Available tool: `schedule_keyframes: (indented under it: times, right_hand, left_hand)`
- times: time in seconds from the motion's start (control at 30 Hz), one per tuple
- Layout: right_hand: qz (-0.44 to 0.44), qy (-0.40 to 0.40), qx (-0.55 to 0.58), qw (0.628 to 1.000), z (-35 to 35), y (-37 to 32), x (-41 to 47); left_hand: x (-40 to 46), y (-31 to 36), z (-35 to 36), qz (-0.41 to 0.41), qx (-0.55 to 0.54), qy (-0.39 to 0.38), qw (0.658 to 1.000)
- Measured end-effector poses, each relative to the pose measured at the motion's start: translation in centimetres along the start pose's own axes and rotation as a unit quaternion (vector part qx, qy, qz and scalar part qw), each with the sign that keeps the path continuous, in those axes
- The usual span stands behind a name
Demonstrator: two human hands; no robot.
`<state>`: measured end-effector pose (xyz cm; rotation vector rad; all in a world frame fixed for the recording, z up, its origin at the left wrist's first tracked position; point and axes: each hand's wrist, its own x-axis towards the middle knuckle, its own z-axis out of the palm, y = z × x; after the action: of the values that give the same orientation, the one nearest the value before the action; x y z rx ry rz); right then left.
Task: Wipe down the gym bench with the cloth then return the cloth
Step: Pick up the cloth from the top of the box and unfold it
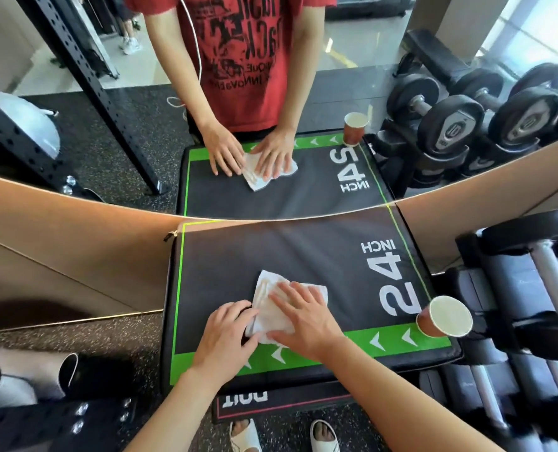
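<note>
A white cloth (266, 296) lies crumpled on the black padded bench top (320, 262), which has a green border and "24 INCH" printed in white. My right hand (303, 316) lies flat on the cloth with fingers spread, pressing it down. My left hand (227, 334) rests at the cloth's left edge, fingertips on its lower corner. A wall mirror behind the bench repeats the hands and cloth.
A brown paper cup (444, 316) stands on the bench's near right corner. A dumbbell rack (515, 321) sits close on the right. A black steel rack post (42, 415) is at the lower left. My sandalled feet (284, 435) stand on speckled rubber floor.
</note>
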<state>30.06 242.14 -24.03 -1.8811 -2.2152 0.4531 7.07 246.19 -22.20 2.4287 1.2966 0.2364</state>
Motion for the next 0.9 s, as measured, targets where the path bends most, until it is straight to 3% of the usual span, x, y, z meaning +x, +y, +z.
schedule_keyframes:
  times: [0.2, 0.4, 0.73, 0.9]
  right_hand:
    - [0.001, 0.054, -0.035, 0.998, 0.0, -0.5, -1.4]
    - [-0.053, -0.042, -0.037, 0.997, -0.6, 0.2, -0.6]
    - [-0.090, 0.071, -0.036, 0.993, 0.6, 0.9, -2.7]
    - [-0.082, 0.064, -0.071, 0.992, -0.1, 0.3, -2.5]
  left_hand:
    - [0.2, 0.7, 0.1, -0.007, 0.002, -0.003, 1.000]
    - [0.2, 1.0, -0.1, -0.031, 0.012, -0.002, 0.999]
    - [-0.2, 2.6, -0.5, -0.040, 0.013, 0.007, 0.999]
    - [-0.5, 3.1, -0.9, -0.052, 0.004, 0.034, 0.998]
